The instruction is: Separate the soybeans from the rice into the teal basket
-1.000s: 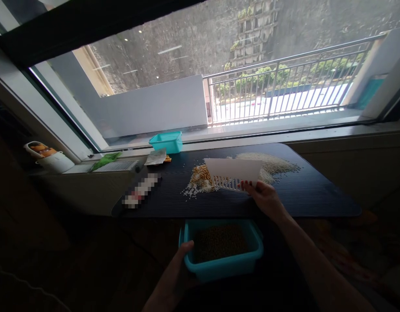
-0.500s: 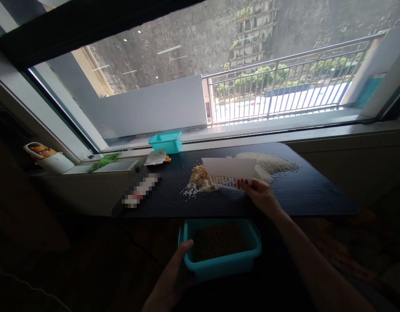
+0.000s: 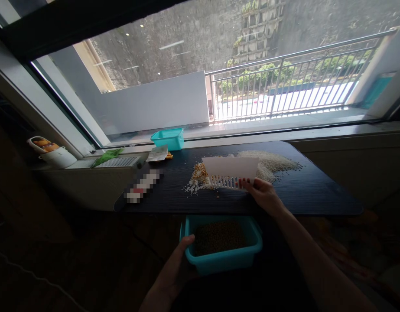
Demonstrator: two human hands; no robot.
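My left hand (image 3: 175, 264) grips the left rim of a turquoise plastic bin (image 3: 226, 255), thumb over the edge. Small brown grains (image 3: 219, 236) lie inside it, below the table's front edge. Over the table, my right hand (image 3: 265, 195) pinches the lower right corner of a white sheet-like scraper with a row of slots (image 3: 232, 168). The scraper stands tilted on or just above the tabletop; its contact is hard to make out. Left of it, yellow kernels (image 3: 198, 171) lie mixed with white rice. A larger heap of white rice (image 3: 274, 164) spreads behind and to its right.
The dark table (image 3: 317, 190) stands against a large window. A second turquoise bin (image 3: 169, 139) and a crumpled packet (image 3: 158, 153) sit at its back left. A blurred-out item (image 3: 144, 185) lies on the left side. Farther left is a white pot (image 3: 58, 157).
The scraper and my right hand have shifted very slightly right. A single kernel now shows in front of the scraper. My left hand keeps its grip on the bin.
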